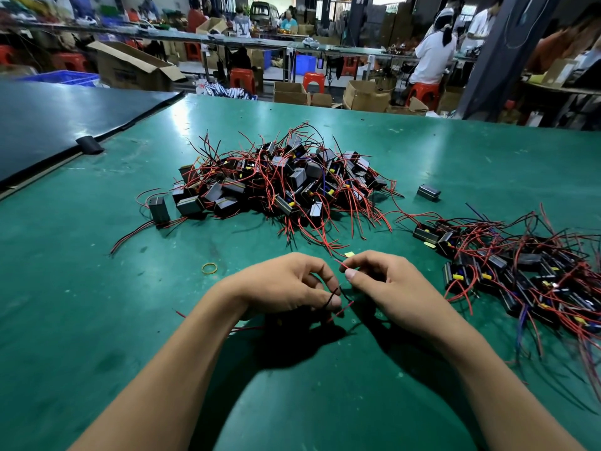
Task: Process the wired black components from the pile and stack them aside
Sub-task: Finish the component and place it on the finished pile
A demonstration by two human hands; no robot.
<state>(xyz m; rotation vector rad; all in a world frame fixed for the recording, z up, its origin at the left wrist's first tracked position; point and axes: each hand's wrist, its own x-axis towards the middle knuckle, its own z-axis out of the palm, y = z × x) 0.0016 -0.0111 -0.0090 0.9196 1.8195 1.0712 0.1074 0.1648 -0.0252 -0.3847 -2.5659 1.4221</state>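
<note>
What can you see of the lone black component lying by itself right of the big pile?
The lone component is a small black rectangular block with a glossy, grey-sheened upper face, lying on the green table. It sits apart, just right of the main pile and farther back than the side heap. No wires show on it from this view. Only the table appears to touch it.

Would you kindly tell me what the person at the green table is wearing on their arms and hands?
Nothing that shows. The left hand and right hand are ungloved, with no rings visible on the fingers in view. The left forearm and right forearm are bare down to the frame's edge: no sleeves, watch, wristband or strap. The right thumbnail is cut short.
</note>
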